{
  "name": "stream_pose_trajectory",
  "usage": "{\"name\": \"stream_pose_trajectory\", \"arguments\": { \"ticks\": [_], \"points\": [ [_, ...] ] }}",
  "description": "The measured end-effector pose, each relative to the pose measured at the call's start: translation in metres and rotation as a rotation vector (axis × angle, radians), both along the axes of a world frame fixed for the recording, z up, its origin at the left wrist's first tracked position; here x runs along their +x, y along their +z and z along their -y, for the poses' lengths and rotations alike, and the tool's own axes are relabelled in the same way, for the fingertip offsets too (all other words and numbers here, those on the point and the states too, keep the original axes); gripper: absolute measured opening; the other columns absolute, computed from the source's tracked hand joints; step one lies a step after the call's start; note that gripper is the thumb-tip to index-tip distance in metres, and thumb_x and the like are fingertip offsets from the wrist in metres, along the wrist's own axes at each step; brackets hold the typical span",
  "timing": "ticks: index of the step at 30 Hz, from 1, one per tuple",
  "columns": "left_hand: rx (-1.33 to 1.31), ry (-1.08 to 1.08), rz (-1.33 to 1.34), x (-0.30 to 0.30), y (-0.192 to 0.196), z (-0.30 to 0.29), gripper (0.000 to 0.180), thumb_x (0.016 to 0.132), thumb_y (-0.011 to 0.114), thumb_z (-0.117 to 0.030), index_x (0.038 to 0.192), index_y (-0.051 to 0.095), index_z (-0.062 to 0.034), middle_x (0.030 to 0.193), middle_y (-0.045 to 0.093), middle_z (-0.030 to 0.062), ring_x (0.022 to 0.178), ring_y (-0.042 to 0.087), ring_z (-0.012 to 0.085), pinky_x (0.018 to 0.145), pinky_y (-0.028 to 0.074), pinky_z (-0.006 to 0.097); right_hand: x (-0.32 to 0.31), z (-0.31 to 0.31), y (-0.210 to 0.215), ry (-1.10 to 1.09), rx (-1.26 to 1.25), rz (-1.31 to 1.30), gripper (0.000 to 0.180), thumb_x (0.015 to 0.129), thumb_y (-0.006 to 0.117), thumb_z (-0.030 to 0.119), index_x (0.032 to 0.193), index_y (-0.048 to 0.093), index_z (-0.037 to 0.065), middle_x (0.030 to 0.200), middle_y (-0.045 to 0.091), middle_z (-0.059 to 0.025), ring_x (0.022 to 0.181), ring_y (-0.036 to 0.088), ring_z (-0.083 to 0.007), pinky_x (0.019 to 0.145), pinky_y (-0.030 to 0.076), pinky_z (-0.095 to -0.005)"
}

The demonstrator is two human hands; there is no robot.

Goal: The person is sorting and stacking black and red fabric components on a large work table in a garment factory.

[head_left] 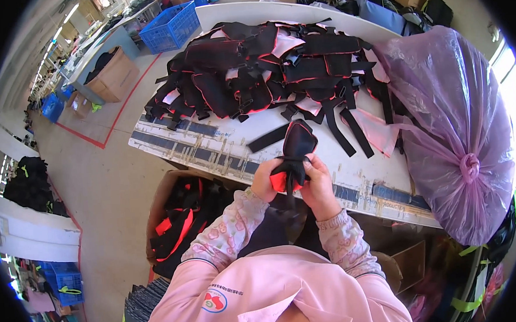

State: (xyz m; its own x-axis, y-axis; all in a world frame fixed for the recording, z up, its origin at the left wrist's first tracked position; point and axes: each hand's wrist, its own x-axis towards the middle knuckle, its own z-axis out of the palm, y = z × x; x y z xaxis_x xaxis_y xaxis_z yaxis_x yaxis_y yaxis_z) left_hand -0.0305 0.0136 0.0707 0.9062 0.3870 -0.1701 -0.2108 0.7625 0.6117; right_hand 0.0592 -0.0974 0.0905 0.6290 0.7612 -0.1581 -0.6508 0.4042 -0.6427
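Grip: left hand (264, 181) and right hand (320, 185) both pinching black red-edged piece (299, 141) | piece between hands, neither nearer | long axis roughly 12–6 o'clock, extends toward 12 | black heap (216, 94) beyond, 12 o'clock

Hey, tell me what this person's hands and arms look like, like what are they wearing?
The left hand and right hand are bare, with no gloves. Floral sleeve covers, pale with pink blossoms, end in gathered cuffs. Above them is a pink shirt with thin dark edging on its sleeves.
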Motion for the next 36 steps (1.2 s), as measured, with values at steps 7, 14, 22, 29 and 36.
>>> {"name": "stream_pose_trajectory", "arguments": {
  "ticks": [7,14,22,29,36],
  "points": [
    [0.244,0.108,-0.246,0.003,0.016,0.013,0.021,0.093,0.054,-0.024,0.094,0.060,-0.0043,0.086,0.060,0.0029,0.076,0.060,0.0099,0.069,0.050,0.026,0.008,0.008,0.016,-0.045,0.128,0.001,0.008,0.094,0.050,0.015,0.095,0.052,0.007,0.089,0.060,-0.0042,0.084,0.061,-0.0142,0.076,0.050,-0.0288],
    [-0.108,0.122,-0.264,-0.015,-0.008,0.031,0.015,0.093,0.054,-0.025,0.098,0.058,-0.0110,0.086,0.061,0.0016,0.077,0.062,0.0146,0.068,0.054,0.033,0.005,0.029,-0.001,-0.106,-0.124,0.432,0.007,0.094,0.049,0.013,0.096,0.053,0.007,0.090,0.054,-0.0012,0.081,0.052,-0.0094,0.075,0.044,-0.0238],
    [-0.275,-0.057,0.278,-0.022,0.010,0.050,0.013,0.094,0.054,-0.022,0.088,0.057,-0.0102,0.083,0.061,-0.0023,0.076,0.060,0.0085,0.071,0.051,0.026,0.006,0.051,-0.018,-0.377,-0.492,1.176,0.024,0.095,0.047,0.022,0.110,0.051,0.004,0.106,0.054,-0.0049,0.093,0.055,-0.0175,0.087,0.045,-0.0326],
    [-0.109,0.137,0.191,-0.034,0.012,0.023,0.013,0.093,0.053,-0.017,0.086,0.057,-0.0066,0.083,0.058,-0.0005,0.079,0.056,0.0098,0.073,0.046,0.028,-0.017,0.038,0.031,0.092,-0.223,0.462,0.039,0.093,0.048,0.036,0.113,0.053,0.003,0.101,0.061,-0.0081,0.089,0.060,-0.0174,0.081,0.048,-0.0289],
    [0.572,0.330,0.150,-0.030,0.019,0.013,0.045,0.090,0.062,-0.024,0.122,0.036,-0.0072,0.098,0.049,-0.0008,0.087,0.047,0.0047,0.076,0.043,0.022,-0.016,0.017,0.029,0.094,-0.171,0.476,0.011,0.094,0.051,0.017,0.087,0.053,0.009,0.077,0.050,0.0060,0.070,0.047,-0.0028,0.064,0.037,-0.0178]
  ]
}}
